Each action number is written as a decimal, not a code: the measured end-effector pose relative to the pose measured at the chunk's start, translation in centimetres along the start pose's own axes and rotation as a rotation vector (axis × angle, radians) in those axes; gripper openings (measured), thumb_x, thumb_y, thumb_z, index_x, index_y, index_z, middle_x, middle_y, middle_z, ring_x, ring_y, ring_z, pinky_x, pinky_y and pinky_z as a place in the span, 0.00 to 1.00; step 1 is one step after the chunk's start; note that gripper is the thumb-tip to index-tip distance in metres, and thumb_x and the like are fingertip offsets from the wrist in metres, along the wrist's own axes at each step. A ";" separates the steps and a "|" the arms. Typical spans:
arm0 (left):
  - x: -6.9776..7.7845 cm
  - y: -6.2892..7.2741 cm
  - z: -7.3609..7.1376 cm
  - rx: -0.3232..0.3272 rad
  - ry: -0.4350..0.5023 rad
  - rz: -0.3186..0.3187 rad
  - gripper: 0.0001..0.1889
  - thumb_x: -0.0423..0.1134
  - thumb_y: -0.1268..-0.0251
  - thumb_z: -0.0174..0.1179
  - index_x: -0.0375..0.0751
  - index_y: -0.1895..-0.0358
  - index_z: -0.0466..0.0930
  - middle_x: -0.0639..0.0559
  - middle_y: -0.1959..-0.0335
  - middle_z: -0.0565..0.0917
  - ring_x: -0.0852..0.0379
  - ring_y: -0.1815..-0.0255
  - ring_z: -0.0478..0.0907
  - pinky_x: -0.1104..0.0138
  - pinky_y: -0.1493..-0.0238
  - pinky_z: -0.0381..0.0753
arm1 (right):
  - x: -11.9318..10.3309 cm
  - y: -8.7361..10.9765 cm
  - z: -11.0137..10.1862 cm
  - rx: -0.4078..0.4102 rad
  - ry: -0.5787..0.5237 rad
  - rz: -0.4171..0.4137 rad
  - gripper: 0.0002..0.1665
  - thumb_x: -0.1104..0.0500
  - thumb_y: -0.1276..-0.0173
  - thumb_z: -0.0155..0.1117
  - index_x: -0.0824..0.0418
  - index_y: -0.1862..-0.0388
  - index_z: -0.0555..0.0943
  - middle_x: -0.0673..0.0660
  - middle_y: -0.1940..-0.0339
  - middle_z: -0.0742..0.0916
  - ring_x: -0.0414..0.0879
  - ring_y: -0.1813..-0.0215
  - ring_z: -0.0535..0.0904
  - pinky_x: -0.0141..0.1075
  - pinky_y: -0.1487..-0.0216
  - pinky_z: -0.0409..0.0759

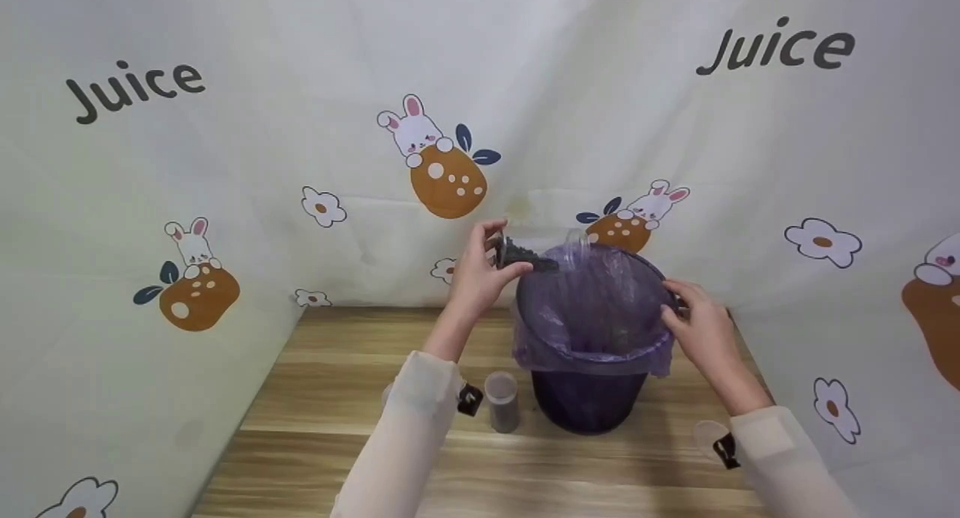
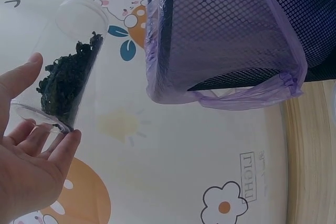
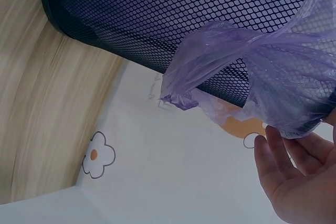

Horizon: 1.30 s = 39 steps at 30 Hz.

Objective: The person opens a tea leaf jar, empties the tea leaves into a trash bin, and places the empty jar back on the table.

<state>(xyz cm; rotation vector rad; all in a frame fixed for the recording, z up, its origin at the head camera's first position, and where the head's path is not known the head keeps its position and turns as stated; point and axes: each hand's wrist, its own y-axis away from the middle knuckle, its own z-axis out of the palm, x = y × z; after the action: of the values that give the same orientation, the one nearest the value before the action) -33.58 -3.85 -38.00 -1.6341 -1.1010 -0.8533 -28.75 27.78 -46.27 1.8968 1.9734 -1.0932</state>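
Observation:
My left hand (image 1: pixel 484 270) grips the base end of a clear jar (image 1: pixel 536 252). The jar lies nearly on its side, its far end over the rim of a dark mesh trash bin (image 1: pixel 589 398). Dark, crumbly leaf-like pieces (image 2: pixel 68 80) sit inside the jar, heaped toward the held end in the left wrist view. A thin purple bag (image 1: pixel 600 360) lines the bin and folds over its rim. On the right side of that rim, my right hand (image 1: pixel 705 327) holds the edge through the bag, fingers (image 3: pixel 286 156) outside.
Left of the bin, a second clear jar (image 1: pixel 502 402) with greyish contents stands on the wooden table (image 1: pixel 322 398). A clear round lid (image 1: pixel 709 437) lies near the right wrist. Printed cloth walls (image 1: pixel 360 256) enclose the table at the back and sides.

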 end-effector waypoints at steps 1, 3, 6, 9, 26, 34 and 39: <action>0.0 0.0 0.0 0.001 -0.003 -0.002 0.38 0.32 0.47 0.74 0.40 0.33 0.65 0.44 0.28 0.71 0.45 0.25 0.67 0.55 0.27 0.71 | 0.0 0.0 0.0 0.001 0.001 0.000 0.25 0.63 0.30 0.58 0.68 0.34 0.75 0.69 0.35 0.79 0.65 0.44 0.83 0.57 0.43 0.81; 0.0 0.0 0.0 0.000 -0.004 -0.006 0.38 0.33 0.47 0.74 0.41 0.33 0.65 0.45 0.28 0.71 0.46 0.25 0.67 0.56 0.27 0.71 | 0.0 0.0 0.0 0.002 0.000 0.000 0.25 0.63 0.30 0.58 0.68 0.34 0.75 0.69 0.35 0.79 0.65 0.44 0.83 0.57 0.43 0.81; 0.1 0.0 0.0 -0.002 0.002 -0.011 0.38 0.32 0.47 0.74 0.41 0.33 0.66 0.45 0.29 0.71 0.46 0.26 0.68 0.58 0.27 0.71 | 0.0 0.0 0.0 0.004 -0.002 0.000 0.25 0.63 0.30 0.58 0.68 0.34 0.75 0.69 0.35 0.79 0.65 0.44 0.83 0.57 0.43 0.81; 0.1 -0.1 0.0 -0.003 0.004 -0.006 0.37 0.32 0.47 0.74 0.40 0.33 0.66 0.44 0.29 0.71 0.46 0.27 0.69 0.57 0.28 0.72 | 0.1 0.1 0.1 0.006 -0.011 -0.003 0.25 0.63 0.30 0.58 0.68 0.35 0.75 0.69 0.36 0.80 0.65 0.45 0.84 0.57 0.44 0.82; 0.2 -0.3 0.0 0.005 -0.031 0.016 0.38 0.33 0.48 0.75 0.37 0.31 0.68 0.43 0.30 0.73 0.43 0.28 0.70 0.55 0.28 0.72 | 0.1 0.0 0.2 0.005 -0.007 -0.004 0.25 0.62 0.30 0.57 0.69 0.35 0.75 0.69 0.34 0.79 0.65 0.45 0.84 0.57 0.44 0.82; 0.2 -0.3 0.0 0.005 -0.029 0.019 0.38 0.33 0.48 0.75 0.37 0.31 0.68 0.43 0.30 0.73 0.43 0.27 0.70 0.57 0.28 0.72 | 0.1 0.0 0.2 0.000 -0.017 -0.006 0.25 0.63 0.29 0.57 0.69 0.34 0.75 0.69 0.34 0.78 0.65 0.45 0.84 0.56 0.43 0.82; 0.2 -0.3 0.0 -0.001 -0.044 0.014 0.39 0.34 0.47 0.75 0.38 0.31 0.67 0.44 0.29 0.72 0.44 0.27 0.69 0.57 0.28 0.72 | 0.0 0.1 0.2 0.007 -0.019 -0.013 0.25 0.64 0.30 0.57 0.69 0.35 0.75 0.68 0.34 0.79 0.65 0.45 0.84 0.56 0.44 0.83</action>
<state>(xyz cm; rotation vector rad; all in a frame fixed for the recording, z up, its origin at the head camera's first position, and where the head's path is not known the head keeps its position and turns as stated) -33.78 -3.79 -37.72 -1.6667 -1.1191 -0.8124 -28.74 27.69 -46.46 1.8735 1.9766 -1.1189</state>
